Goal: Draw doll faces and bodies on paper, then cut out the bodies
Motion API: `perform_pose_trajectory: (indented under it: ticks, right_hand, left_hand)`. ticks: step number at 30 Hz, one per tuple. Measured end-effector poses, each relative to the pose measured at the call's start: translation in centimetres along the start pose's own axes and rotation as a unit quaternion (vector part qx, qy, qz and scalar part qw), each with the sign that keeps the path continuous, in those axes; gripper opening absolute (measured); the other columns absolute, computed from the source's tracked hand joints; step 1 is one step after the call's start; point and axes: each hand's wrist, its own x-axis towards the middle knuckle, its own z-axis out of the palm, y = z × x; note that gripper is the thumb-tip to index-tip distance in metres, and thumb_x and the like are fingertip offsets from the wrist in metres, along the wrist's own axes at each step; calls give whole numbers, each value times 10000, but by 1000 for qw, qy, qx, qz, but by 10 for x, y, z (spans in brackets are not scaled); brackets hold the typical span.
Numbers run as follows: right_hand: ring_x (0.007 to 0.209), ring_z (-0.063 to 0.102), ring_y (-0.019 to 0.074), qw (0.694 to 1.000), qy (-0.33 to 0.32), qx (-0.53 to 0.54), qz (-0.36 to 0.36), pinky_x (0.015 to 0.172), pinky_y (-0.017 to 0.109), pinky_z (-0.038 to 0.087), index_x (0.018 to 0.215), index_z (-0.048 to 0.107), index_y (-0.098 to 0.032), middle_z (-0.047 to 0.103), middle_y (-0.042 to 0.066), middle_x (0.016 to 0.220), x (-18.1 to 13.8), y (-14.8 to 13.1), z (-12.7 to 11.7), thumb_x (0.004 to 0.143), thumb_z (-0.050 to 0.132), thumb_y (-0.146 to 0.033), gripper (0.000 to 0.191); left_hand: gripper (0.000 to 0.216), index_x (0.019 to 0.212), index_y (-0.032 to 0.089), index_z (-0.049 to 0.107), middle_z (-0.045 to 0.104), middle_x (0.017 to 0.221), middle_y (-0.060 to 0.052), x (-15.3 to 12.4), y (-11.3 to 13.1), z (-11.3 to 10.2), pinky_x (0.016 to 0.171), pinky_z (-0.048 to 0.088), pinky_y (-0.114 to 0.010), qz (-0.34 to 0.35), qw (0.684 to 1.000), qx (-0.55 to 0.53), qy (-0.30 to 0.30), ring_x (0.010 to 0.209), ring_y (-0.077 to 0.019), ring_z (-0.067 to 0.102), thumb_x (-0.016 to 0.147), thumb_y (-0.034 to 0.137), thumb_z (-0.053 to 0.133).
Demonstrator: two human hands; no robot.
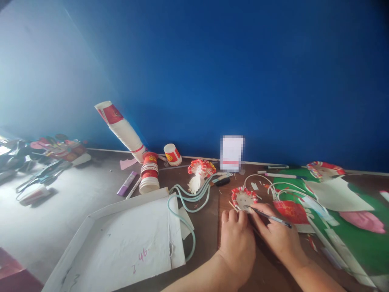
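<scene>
Now a small round paper flower [242,198] with red cut edges is seen lying flat on the brown table [206,227], close to the middle. It is touched at its near edge by the fingertips of the left hand [237,239], which is laid flat with the fingers close together. A thin pen [269,217] is held in the right hand [278,235], pinched between the fingers. The pen is laid low and long from right to left, and its tip is pointed at the flower's lower edge. Open table is found only just in front of the hands. On the left, room is taken by a white tray [121,243] and green tubes [190,198]. On the right, green paper [349,239] is spread out. Behind, a stack of cups [149,172] is stood near the blue wall [231,73]
</scene>
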Motion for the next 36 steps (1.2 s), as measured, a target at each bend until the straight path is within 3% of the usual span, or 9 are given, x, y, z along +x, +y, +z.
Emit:
perform_pose_trajectory:
  ticks: [16, 25, 36]
  right_hand:
    - [723, 759, 187, 1000, -2, -22, -17, 610, 255, 565, 993, 679, -216, 783, 31, 849, -2, 3, 1, 987, 497, -389, 251]
    - [696, 752, 175, 999, -4, -34, -25, 577, 249, 539, 993, 673, -212, 780, 22, 840, -3, 3, 1, 1002, 477, -409, 277]
    - [689, 748, 172, 998, 0, -46, -39, 576, 246, 532, 983, 674, -204, 779, 26, 833, -1, 3, 2, 1008, 471, -400, 283]
  left_hand:
    - [302, 1161, 156, 681, 597, 1010, -76, 0, 1, 0, 832, 406, -431, 0, 1000, -4, 5, 895, -247, 507, 917, 298, 574]
    - [297, 1146, 147, 690, 594, 998, -68, -1, 1, 5, 857, 411, -437, -5, 999, 12, 51, 885, -242, 501, 912, 286, 570]
    - [320, 1158, 143, 692, 597, 993, -75, -1, 1, 6, 896, 402, -453, -4, 998, 16, 59, 885, -247, 498, 900, 273, 556]
